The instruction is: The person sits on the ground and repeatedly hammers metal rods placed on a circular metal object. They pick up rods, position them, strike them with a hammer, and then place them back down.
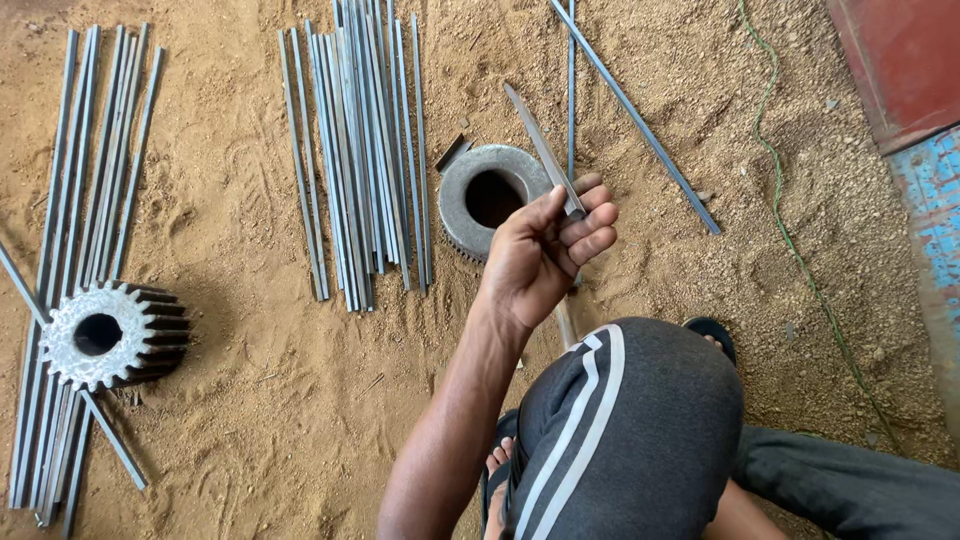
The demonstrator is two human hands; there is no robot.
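My left hand (548, 255) is raised over the sandy ground, shut on a thin flat metal strip (540, 145). The strip points up and to the left from between my thumb and fingers, and its lower end shows below the hand. Just beyond the hand, a grey ring-shaped gear (462, 205) with a round hole lies flat on the sand. My right hand is out of view. My bent knee in dark trousers with white stripes (625, 430) is below the hand.
Several long metal strips (360, 150) lie side by side at top centre. More strips (85, 180) lie at the left under a toothed gear (112, 335). Two long bars (640, 120) cross at the upper right. A green cord (790, 235) runs beside a red and blue surface (915, 110).
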